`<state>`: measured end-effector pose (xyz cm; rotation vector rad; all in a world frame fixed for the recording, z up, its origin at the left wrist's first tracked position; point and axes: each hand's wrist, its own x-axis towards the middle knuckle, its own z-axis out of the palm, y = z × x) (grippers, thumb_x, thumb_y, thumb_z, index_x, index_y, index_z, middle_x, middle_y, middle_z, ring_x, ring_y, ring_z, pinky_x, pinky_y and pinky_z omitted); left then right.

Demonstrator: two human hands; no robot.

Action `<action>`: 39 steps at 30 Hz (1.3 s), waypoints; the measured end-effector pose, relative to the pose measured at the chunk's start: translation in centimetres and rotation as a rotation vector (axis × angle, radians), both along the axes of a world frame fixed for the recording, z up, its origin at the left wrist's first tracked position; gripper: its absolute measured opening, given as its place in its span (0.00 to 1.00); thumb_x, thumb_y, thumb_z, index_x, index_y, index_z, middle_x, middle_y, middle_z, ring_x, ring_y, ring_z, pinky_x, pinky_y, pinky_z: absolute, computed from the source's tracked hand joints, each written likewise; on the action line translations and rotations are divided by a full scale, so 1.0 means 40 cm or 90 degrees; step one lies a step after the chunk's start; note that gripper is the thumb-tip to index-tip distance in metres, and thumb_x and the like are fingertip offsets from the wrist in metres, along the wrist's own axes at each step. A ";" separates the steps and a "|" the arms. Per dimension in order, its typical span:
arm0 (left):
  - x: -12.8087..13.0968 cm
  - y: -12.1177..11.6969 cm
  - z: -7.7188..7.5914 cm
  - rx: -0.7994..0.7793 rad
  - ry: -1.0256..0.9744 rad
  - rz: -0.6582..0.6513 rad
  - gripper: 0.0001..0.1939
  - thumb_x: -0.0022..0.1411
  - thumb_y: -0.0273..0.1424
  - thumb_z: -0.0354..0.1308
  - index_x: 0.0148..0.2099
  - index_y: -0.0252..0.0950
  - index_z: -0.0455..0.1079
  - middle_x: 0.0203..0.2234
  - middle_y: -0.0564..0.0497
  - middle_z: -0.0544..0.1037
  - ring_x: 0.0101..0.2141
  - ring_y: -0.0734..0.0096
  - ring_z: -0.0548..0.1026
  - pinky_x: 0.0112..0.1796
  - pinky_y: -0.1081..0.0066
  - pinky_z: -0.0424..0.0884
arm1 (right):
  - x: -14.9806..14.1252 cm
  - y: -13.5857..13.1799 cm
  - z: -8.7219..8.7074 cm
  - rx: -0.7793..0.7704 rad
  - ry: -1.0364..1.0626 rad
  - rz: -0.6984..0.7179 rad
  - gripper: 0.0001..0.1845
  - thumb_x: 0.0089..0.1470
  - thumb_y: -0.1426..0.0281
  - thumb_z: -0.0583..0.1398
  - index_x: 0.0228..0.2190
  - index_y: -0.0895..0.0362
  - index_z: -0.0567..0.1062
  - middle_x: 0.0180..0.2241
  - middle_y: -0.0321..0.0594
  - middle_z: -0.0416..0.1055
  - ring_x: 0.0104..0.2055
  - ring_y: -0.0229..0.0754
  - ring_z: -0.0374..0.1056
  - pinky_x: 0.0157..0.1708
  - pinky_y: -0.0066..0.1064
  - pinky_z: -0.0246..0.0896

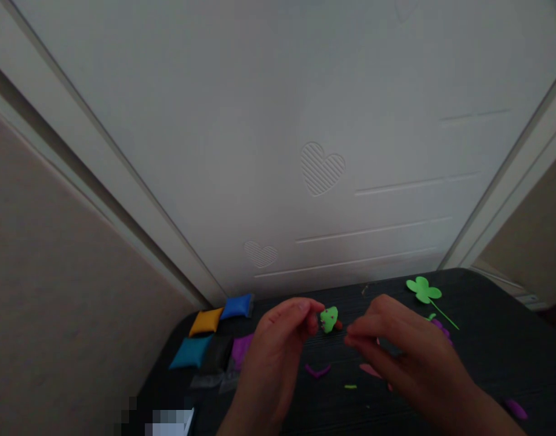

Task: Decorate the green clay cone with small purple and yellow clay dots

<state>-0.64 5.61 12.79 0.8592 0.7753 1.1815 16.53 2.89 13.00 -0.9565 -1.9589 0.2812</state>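
My left hand (284, 342) is raised over the dark table with its fingers curled in toward the thumb. Facing it, my right hand (403, 348) has its thumb and fingertips pinched together. What either hand holds, if anything, is too small or hidden to make out. Between the hands appears a small green clay tree (329, 319) with dark reddish dots and a brown trunk (338, 325). It lies right beside my left fingertips; whether they touch it I cannot tell. Below are a purple curved clay strip (318, 370) and a short yellow-green clay piece (350, 386). Pink clay pieces (370, 369) are partly covered by my right hand.
Blue (237, 305), yellow (206, 321), teal (191, 351), black (217, 354) and purple (240, 350) clay packets lie at the left. At the right are a green clover shape (423, 290) with a thin stem, purple clay bits (441, 330) and a purple oval (515, 409). A white panel (278, 151) rises behind the table.
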 end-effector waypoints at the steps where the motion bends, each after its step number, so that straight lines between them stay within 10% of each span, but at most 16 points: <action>1: 0.000 -0.002 0.000 -0.002 0.003 0.001 0.10 0.57 0.29 0.52 0.31 0.32 0.73 0.21 0.52 0.68 0.26 0.76 0.66 0.31 0.74 0.62 | 0.001 0.001 0.001 0.005 0.001 -0.001 0.06 0.50 0.74 0.59 0.33 0.53 0.71 0.26 0.33 0.66 0.30 0.32 0.63 0.29 0.23 0.56; 39: 0.050 -0.057 0.035 -0.053 0.028 -0.100 0.12 0.54 0.32 0.53 0.21 0.32 0.68 0.19 0.51 0.66 0.25 0.72 0.61 0.31 0.69 0.56 | 0.016 0.008 -0.003 0.095 -0.051 -0.018 0.15 0.51 0.76 0.57 0.42 0.55 0.70 0.25 0.36 0.65 0.28 0.32 0.62 0.27 0.24 0.60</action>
